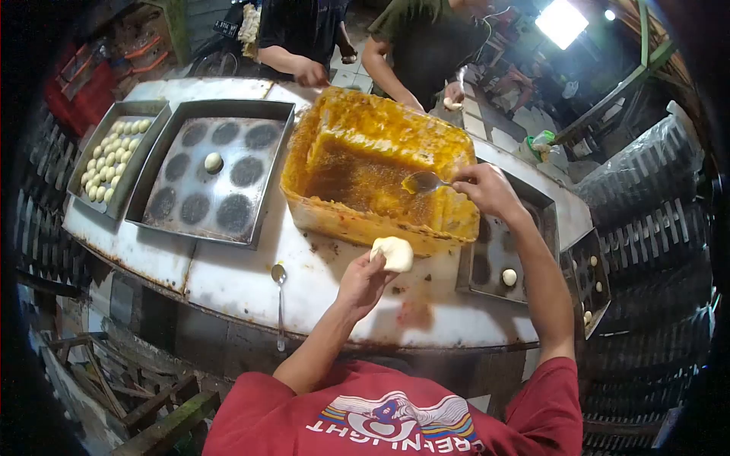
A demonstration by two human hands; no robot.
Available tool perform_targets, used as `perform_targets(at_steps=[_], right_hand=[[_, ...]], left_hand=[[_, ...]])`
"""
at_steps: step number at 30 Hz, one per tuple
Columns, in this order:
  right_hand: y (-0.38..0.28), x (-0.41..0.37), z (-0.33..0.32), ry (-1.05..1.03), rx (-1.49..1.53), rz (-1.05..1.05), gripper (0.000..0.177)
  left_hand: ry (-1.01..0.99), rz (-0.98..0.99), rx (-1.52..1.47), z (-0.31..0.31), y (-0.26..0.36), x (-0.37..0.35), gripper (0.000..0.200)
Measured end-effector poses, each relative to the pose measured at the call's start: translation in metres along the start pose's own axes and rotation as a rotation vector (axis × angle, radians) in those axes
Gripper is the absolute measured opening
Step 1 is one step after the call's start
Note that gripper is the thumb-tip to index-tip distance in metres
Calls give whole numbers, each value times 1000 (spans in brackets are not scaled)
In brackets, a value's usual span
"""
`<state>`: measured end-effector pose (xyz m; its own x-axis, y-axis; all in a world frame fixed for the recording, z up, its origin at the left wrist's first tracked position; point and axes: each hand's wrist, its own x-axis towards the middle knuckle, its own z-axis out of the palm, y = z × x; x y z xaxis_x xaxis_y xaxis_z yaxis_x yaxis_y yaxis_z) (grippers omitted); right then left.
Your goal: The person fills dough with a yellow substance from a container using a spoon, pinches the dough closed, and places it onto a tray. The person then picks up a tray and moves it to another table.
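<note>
A flattened piece of pale dough rests on the fingers of my left hand, in front of the near wall of a large yellow tub. My right hand grips a metal spoon by its handle. The spoon's bowl, with some orange-brown filling on it, is over the tub's right part. Thick orange-brown filling covers the tub's bottom and smears its walls.
A tray with dark round marks holds one dough ball. Left of it, another tray holds several balls. A second spoon lies at the near edge. Trays stand right. Two people stand across the table.
</note>
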<state>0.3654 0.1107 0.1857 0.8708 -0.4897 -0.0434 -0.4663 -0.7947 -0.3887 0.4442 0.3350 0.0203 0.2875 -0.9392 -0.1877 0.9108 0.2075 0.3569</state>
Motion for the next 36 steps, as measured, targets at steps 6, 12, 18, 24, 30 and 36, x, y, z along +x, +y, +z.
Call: perform_targets(at_steps=[6,12,18,24,30,36], right_hand=[[4,-106,21,229,285,-64,13],[39,-181,105,374,478,-152,11],[82,-224,189,503,735,-33,10],[89,-240,229,529,393,59,13],[6,-285,220,-92,1540,208,36],[-60,-332,212,-29,1766,217,30]], left_hand=[[-17,-39,-122,35,-26,-11,38],[57,-78,-106,32,-70,-45,42],[184,-1,-66,23,-120,-93,41],[145,116,188,35,-139,-146,38],[95,106,249,24,-154,-180,43],[41,137,182,7,-142,-221,42]])
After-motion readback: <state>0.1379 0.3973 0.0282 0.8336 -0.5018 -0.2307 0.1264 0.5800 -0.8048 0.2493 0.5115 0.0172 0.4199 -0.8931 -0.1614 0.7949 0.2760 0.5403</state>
